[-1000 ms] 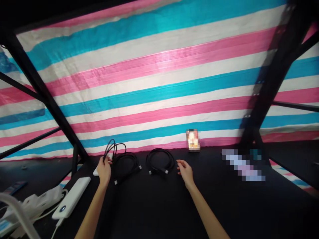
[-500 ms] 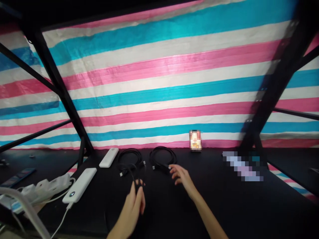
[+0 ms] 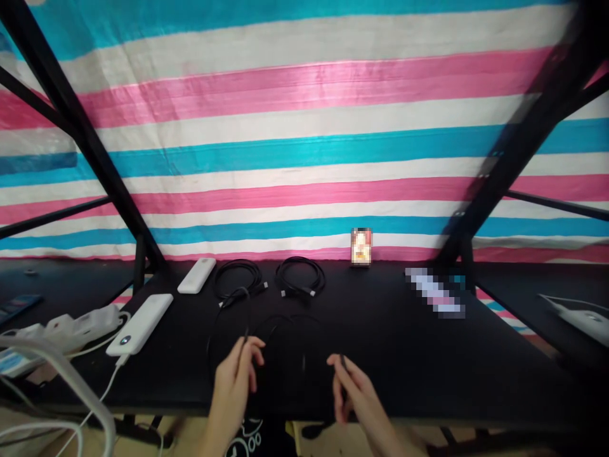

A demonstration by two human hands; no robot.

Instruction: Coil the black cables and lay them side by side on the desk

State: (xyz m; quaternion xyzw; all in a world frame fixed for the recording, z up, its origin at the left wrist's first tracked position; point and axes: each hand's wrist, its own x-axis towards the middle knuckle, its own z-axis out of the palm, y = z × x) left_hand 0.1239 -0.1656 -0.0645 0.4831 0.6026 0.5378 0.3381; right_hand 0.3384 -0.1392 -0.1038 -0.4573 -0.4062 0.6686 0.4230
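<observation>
Whereas the left hand point(image 3: 236, 374) was back among the coils point(image 3: 238, 279) a second ago, it and the right hand point(image 3: 354, 390) now sit at the bench's point(image 3: 428, 362) near edge, each grip pinching the cable point(image 3: 280, 317) looped between them.

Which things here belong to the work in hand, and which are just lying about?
In hand: black cable, held by left hand and right hand.
Lying about: left coiled cable, right coiled cable, near power bank, far power bank, power strip.
</observation>
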